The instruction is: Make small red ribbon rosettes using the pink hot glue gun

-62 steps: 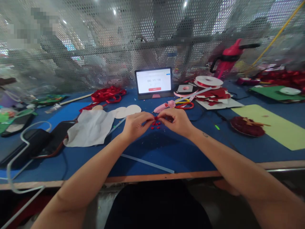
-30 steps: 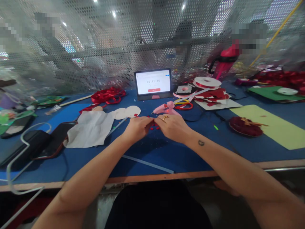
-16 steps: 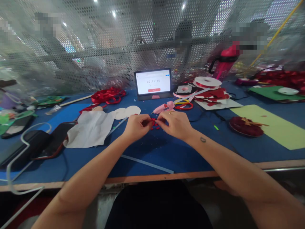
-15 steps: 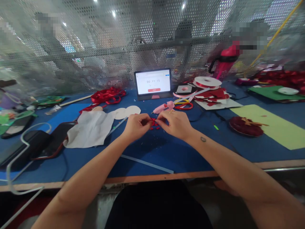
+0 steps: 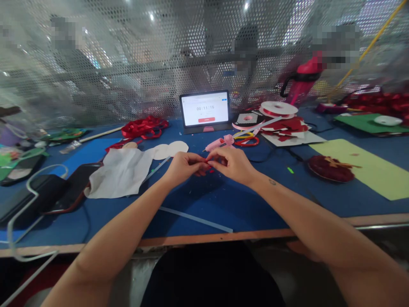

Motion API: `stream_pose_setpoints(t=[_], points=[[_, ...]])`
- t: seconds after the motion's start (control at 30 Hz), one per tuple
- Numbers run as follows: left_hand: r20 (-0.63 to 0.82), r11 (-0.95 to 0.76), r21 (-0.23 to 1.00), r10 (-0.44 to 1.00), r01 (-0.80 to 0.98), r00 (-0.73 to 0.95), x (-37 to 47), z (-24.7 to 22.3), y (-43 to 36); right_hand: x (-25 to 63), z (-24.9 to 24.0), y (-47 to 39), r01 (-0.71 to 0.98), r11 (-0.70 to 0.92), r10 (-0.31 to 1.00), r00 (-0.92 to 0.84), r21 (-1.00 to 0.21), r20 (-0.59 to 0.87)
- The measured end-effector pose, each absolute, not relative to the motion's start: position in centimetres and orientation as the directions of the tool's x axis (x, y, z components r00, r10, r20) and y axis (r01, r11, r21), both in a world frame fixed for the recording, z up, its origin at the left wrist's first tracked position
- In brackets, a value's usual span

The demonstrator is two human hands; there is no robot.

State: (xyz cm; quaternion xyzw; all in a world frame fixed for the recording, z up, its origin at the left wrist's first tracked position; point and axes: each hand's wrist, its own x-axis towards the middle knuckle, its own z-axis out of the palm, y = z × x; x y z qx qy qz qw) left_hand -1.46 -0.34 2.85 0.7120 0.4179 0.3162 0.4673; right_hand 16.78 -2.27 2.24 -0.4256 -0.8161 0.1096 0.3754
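My left hand (image 5: 188,166) and my right hand (image 5: 231,164) meet fingertip to fingertip above the blue table (image 5: 204,198). Both are closed in a pinch on a small red piece (image 5: 207,161), mostly covered by the fingers, so its kind is unclear. Below the fingertips another small red piece (image 5: 211,171) lies on the table; the hands hide whatever is behind them. Just beyond my right hand lies a pink glue gun (image 5: 220,143), with red-and-yellow-handled scissors (image 5: 251,140) beside it.
A tablet (image 5: 205,110) showing a timer stands at the back. White cloth (image 5: 119,172), white discs (image 5: 177,148) and a phone (image 5: 75,187) lie left. A translucent stick (image 5: 198,219) lies near the front edge. Ribbon spools (image 5: 277,108), a dark red round piece (image 5: 330,169) and yellow paper (image 5: 367,170) are right.
My hands have drawn together and now pinch one small red piece between them. The cluster of red pieces seen between them earlier is now mostly hidden.
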Motion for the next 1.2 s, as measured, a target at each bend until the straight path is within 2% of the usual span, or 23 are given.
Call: stream_pose_setpoints(t=[0.2, 0.3, 0.4, 0.47, 0.57, 0.67, 0.77, 0.83, 0.9, 0.97, 1.0, 1.03, 1.1, 1.2], points=[[0.101, -0.258, 0.907, 0.900, 0.333, 0.424, -1.8, 3.0, 0.2, 17.0, 1.9, -2.0, 0.645, 0.594, 0.775, -0.298, -0.481, 0.557], [0.188, -0.307, 0.879, 0.926, 0.364, 0.327, -2.5, 3.1, 1.1, 17.3, 1.7, -1.5, 0.736, 0.543, 0.775, -0.253, -0.404, 0.580], [0.244, -0.324, 0.854, 0.940, 0.407, 0.236, -3.6, 2.9, 2.3, 17.4, 1.4, -1.1, 0.815, 0.484, 0.797, -0.262, -0.317, 0.543], [0.284, -0.350, 0.779, 0.937, 0.521, 0.206, -4.4, 2.8, 3.1, 17.3, 1.2, -1.0, 0.848, 0.454, 0.815, -0.271, -0.274, 0.513], [0.363, -0.374, 0.564, 0.913, 0.737, 0.186, -5.3, 3.0, 3.7, 17.3, 1.4, -1.3, 0.853, 0.459, 0.802, -0.278, -0.247, 0.529], [0.310, -0.363, 0.360, 0.915, 0.859, 0.257, -5.8, 3.4, 3.9, 17.7, 2.3, -1.6, 0.885, 0.407, 0.807, -0.232, -0.226, 0.542], [0.206, -0.378, 0.281, 0.922, 0.882, 0.329, -5.8, 3.3, 4.0, 19.0, 3.6, -1.5, 0.919, 0.358, 0.855, -0.254, -0.162, 0.452], [0.162, -0.398, 0.255, 0.916, 0.881, 0.367, -5.7, 3.0, 4.1, 20.1, 4.4, -1.3, 0.919, 0.375, 0.896, -0.325, -0.123, 0.302], [0.136, -0.405, 0.226, 0.914, 0.886, 0.383, -5.6, 2.6, 4.3, 21.2, 5.0, -1.1, 0.930, 0.352, 0.935, -0.344, -0.104, 0.088], [0.128, -0.390, 0.205, 0.920, 0.898, 0.370, -5.5, 2.2, 4.4, 22.1, 5.4, -1.0, 0.960, 0.274, 0.956, -0.279, -0.060, -0.096], [0.125, -0.381, 0.202, 0.924, 0.902, 0.362, -5.4, 2.1, 4.5, 22.5, 5.5, -1.0, 0.973, 0.231, 0.962, -0.231, -0.021, -0.143], [0.120, -0.373, 0.205, 0.927, 0.905, 0.355, -5.4, 1.9, 4.6, 22.9, 5.5, -1.0, 0.982, 0.187, 0.971, -0.182, 0.024, -0.154], [0.102, -0.368, 0.227, 0.930, 0.902, 0.354, -5.4, 1.7, 4.8, 23.4, 5.3, -0.7, 0.991, 0.098, 0.992, -0.091, 0.088, -0.087], [0.077, -0.379, 0.270, 0.925, 0.885, 0.373, -5.5, 1.3, 5.1, 24.1, 4.1, 0.4, 0.998, 0.048, 0.996, -0.050, 0.030, 0.078]])
